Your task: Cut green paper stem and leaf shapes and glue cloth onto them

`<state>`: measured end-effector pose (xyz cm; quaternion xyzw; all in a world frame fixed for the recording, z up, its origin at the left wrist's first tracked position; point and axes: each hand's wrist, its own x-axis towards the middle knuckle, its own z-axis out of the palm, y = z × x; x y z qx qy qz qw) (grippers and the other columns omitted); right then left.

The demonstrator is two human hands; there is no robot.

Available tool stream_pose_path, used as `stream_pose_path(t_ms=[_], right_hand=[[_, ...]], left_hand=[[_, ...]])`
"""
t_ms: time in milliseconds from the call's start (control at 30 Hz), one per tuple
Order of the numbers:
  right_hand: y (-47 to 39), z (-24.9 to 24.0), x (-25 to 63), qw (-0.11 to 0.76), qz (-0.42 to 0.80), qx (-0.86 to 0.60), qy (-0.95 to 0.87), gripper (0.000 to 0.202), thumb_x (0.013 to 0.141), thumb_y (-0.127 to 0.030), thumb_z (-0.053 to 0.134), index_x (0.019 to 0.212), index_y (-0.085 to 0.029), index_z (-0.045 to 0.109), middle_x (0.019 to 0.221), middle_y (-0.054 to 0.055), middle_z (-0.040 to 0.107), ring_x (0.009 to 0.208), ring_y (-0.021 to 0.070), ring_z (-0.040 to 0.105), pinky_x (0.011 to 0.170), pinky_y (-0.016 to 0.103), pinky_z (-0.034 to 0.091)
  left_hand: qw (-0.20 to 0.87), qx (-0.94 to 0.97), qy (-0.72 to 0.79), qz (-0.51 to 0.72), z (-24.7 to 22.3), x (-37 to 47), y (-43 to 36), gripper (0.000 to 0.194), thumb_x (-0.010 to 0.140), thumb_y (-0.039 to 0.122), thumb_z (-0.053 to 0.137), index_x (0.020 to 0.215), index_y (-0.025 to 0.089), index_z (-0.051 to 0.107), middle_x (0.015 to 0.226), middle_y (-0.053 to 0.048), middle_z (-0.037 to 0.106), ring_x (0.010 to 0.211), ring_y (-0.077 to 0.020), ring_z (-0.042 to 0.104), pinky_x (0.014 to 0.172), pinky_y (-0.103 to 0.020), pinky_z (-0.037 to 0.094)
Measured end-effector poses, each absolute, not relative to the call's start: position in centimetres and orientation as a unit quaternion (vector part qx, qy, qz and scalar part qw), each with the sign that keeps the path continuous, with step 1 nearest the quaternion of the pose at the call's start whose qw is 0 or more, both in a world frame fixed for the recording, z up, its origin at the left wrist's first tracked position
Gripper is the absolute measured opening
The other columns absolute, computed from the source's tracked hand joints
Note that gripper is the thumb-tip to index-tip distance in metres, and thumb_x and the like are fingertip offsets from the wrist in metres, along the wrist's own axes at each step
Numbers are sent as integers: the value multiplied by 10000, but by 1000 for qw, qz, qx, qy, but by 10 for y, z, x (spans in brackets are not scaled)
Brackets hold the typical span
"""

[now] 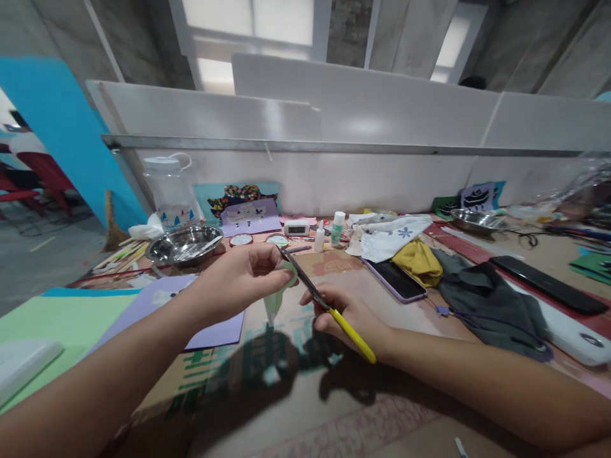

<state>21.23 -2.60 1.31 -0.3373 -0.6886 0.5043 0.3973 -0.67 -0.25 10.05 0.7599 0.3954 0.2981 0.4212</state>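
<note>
Two hands cut a scrap of pale green paper with scissors above a cluttered craft table.

The left hand (241,277) pinches the green paper (278,294) between thumb and fingers, holding it up over the table (334,420). The right hand (346,315) grips the yellow-handled scissors (324,305), blades slightly parted at the paper's upper edge. A purple sheet (214,331) lies under the left wrist. A steel bowl (184,245) sits behind the left hand, a phone (395,280) and a yellow cloth (420,261) behind the right.
</note>
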Motion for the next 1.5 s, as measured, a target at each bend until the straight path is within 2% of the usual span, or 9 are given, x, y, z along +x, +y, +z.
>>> stream_pose_path(t_ms=[333,533,700,900,1033,1133,1233,1333,1500], right_hand=[[-27,17,213,405,497,-341,-688,636,683,-713,770,976,-165,632,683,-46,439,597,100,373,543,239,302],[-21,-3,213,481,486,-301,-664,547,853,-645,661,1137,-181,601,741,-47,427,533,66,343,478,213,289],[-17,-4,210,501,496,-331,-627,475,863,-522,710,1192,-228,533,810,-33,521,564,80,471,493,212,382],[-22,12,207,516,527,-313,-598,492,810,-411,775,1177,-256,485,848,-29,580,650,105,572,585,245,492],[-24,14,206,493,547,-323,-595,448,814,-330,766,1147,-249,478,833,-48,554,624,96,599,568,241,509],[-21,15,207,501,558,-336,-570,430,808,-300,756,1126,-252,470,825,-57,551,619,104,637,574,250,537],[-15,15,207,548,539,-352,-534,455,780,-284,768,1113,-259,459,826,-64,566,627,118,672,592,265,564],[-11,15,208,585,526,-349,-510,462,765,-285,778,1105,-257,466,835,-60,591,649,124,689,633,280,585],[-13,16,207,600,518,-351,-499,461,752,-287,789,1102,-256,490,834,-58,597,647,112,679,655,278,593]], left_hand=[[396,775,394,295,98,-10,1,271,826,447,633,746,201,551,764,-20,647,694,-159,566,618,-280,402],[363,790,396,294,97,-11,1,291,857,484,609,783,203,597,739,-8,642,703,-174,588,647,-292,448],[231,855,372,278,92,-6,-2,274,924,360,502,1006,211,717,959,-53,725,900,-213,641,796,-329,471],[214,872,376,230,74,4,-7,523,916,248,525,1436,278,477,853,4,687,779,-186,638,719,-288,453],[235,878,361,208,67,9,-7,528,944,243,518,1459,326,433,868,19,690,765,-174,642,704,-270,447],[183,874,366,261,66,10,-4,516,935,322,562,1437,254,467,1039,-44,699,911,-206,646,787,-305,463],[121,867,384,294,68,8,-4,324,942,441,544,1095,180,660,955,-63,701,845,-211,627,736,-309,446],[179,891,381,171,64,9,-9,417,973,491,465,750,197,659,670,-12,650,607,-170,567,573,-280,374],[240,897,359,93,43,11,-13,327,893,455,618,1103,211,677,984,-75,751,797,-233,681,670,-310,480]])
